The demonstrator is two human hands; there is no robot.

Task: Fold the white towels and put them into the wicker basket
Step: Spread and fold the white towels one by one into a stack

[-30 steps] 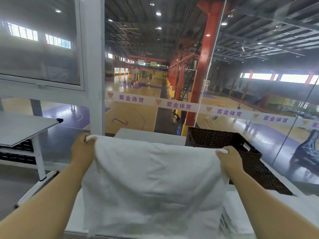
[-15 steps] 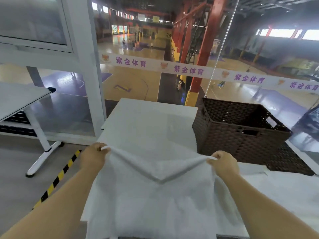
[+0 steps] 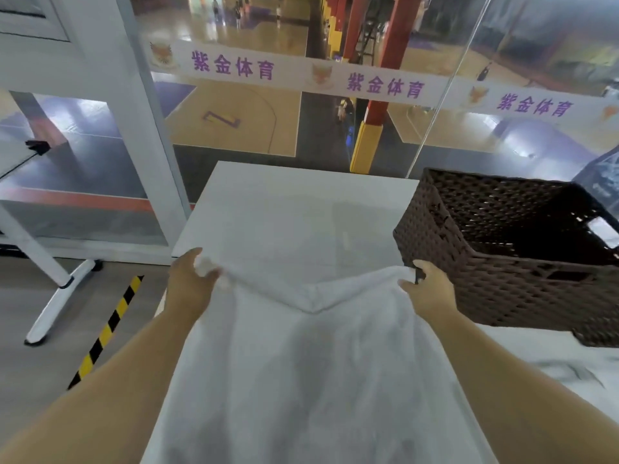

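Far left of the left hand: a white table leg [image 3: 50, 289] on the floor, and black-yellow hazard tape [image 3: 107, 329] running diagonally between that leg and the left forearm.

Left hand [image 3: 189, 286]: fingers curled, pinching the far-left corner of the white towel [image 3: 301, 380]. A bunched bit of cloth shows at the fingertips.

The towel spans between the 2 hands. Its far edge sags in the middle into a shallow V, and the rest drapes back toward the person between both forearms. Under and beyond it is the white table [image 3: 294, 209], bare past the hands up to the glass wall [image 3: 335, 128]. The glass carries a white banner [image 3: 301, 75] with purple characters; a sports court is visible through it.

Right hand [image 3: 427, 289]: fingers curled, pinching the far-right corner of the towel, thumb on top.

Just right of the right hand, almost touching the knuckles: the dark brown wicker basket [image 3: 469, 279], upright on the table, open top. No towel is visible in the part of the interior that shows.

Below the basket, right of the right forearm: more white cloth [image 3: 552, 360] lying rumpled on the table; can't tell how many pieces.
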